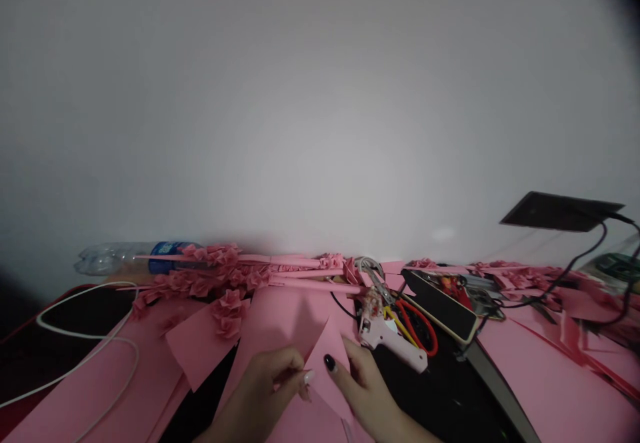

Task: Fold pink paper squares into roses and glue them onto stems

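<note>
Watching remotely, I saw both hands [273, 378] [369, 384], fingers clamped on a seemingly part-folded sheet [324, 344], while formed flowers [223, 255] lined the desk's [425, 403] far edge.

R hand [367, 383] pt. hidden, label [170, 248] txt blurred

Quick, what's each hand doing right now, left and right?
Left hand: closed, pinching an edge of a pink paper piece.
Right hand: closed, gripping the same piece.
</note>
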`<state>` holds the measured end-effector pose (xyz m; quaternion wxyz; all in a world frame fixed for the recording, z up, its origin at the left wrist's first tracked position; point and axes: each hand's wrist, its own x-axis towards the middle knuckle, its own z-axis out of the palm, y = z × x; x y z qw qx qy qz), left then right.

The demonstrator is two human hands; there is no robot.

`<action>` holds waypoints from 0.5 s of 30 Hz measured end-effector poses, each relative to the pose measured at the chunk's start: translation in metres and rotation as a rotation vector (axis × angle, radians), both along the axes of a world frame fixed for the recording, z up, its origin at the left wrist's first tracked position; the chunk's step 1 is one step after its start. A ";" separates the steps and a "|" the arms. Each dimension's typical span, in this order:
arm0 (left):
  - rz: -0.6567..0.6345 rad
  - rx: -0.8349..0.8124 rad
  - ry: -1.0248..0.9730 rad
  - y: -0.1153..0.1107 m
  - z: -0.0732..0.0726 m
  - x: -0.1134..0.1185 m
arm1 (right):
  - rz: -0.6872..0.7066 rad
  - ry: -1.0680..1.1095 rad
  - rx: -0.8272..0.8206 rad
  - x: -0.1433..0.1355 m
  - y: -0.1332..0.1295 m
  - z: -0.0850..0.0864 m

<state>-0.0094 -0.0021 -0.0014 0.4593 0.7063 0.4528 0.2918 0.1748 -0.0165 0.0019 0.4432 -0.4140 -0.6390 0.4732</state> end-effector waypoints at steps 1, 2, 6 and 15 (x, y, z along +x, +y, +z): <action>-0.005 -0.011 -0.016 0.000 0.000 0.000 | 0.035 0.023 -0.021 0.000 0.000 0.001; -0.009 -0.028 -0.041 0.000 -0.001 0.000 | 0.057 0.035 -0.035 0.000 0.000 0.001; -0.025 -0.142 -0.193 -0.001 -0.005 0.002 | 0.050 0.011 -0.054 0.001 0.002 -0.002; -0.005 -0.263 -0.349 0.001 -0.006 0.004 | 0.032 0.092 -0.094 0.000 0.005 0.000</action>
